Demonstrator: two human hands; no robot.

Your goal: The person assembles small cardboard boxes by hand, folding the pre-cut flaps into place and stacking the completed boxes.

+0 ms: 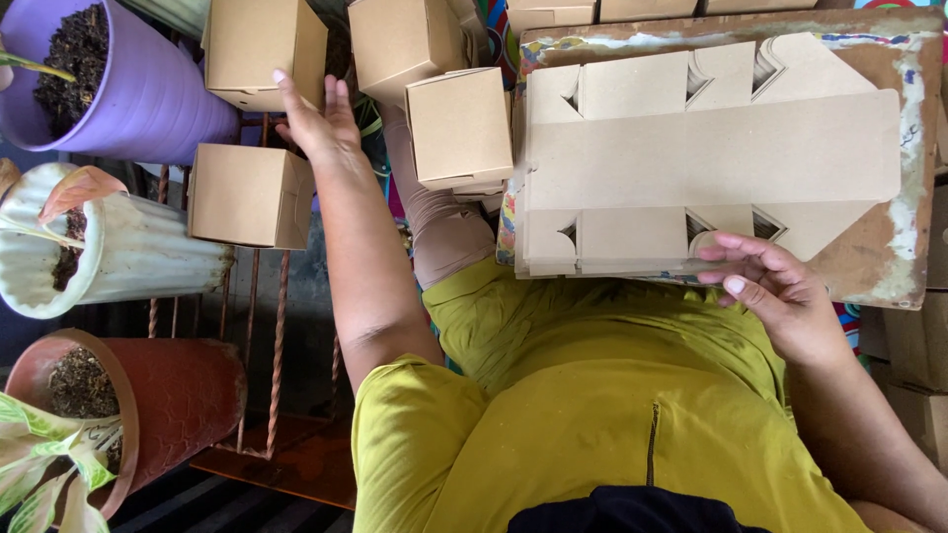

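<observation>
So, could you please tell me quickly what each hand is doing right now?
Left hand: open, fingers against a folded brown cardboard box, gripping nothing.
Right hand: open, fingertips on the stack of flat brown cardboard blanks.

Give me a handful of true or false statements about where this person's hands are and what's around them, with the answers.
1. The left hand reaches among the folded brown cardboard boxes. True.
2. The right hand grips a purple plant pot. False: its fingers rest on the edge of the stack of flat brown cardboard box blanks.
3. The flat blanks lie on a worn wooden board. True.
4. The purple plastic plant pot stands beside the right hand. False: it is on the left hand's side, tipped, with dark soil in it.
5. The person wears a blue shirt. False: the shirt is yellow-green.
</observation>
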